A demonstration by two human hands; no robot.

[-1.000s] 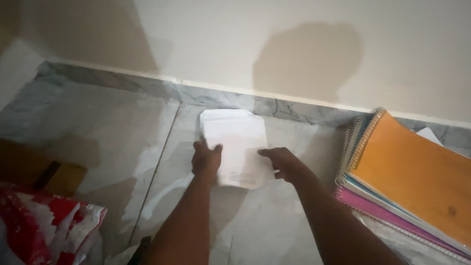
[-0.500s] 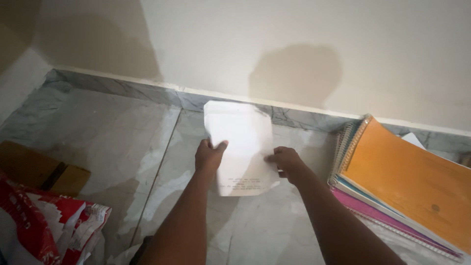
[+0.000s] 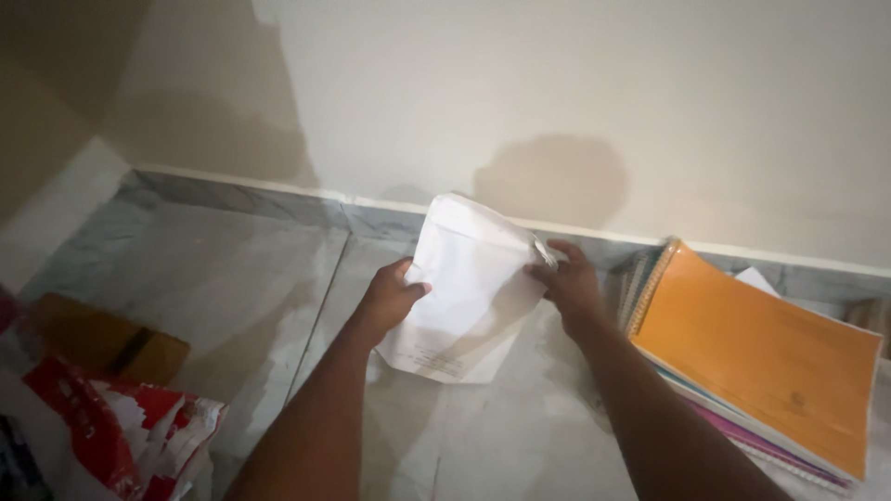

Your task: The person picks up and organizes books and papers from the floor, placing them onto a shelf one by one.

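Nearest the camera, at the lower left, a crumpled red and white plastic bag (image 3: pixel 121 422) lies on the grey marble floor (image 3: pixel 213 269), with a flat brown cardboard piece (image 3: pixel 102 339) just behind it. Further out, the left hand (image 3: pixel 390 299) pinches the left edge of a white paper sheaf (image 3: pixel 469 283), thumb on top, while the right hand (image 3: pixel 571 283) grips its upper right corner. Half a second ago the sheaf lay squarer and lower; now its top edge is tipped up and rightward off the floor, so it looks lifted clear rather than resting. It hangs between both hands, near the wall's skirting (image 3: pixel 278 197). To the right, an orange-covered spiral notebook (image 3: pixel 756 353) tops a stack, well apart from the hands.
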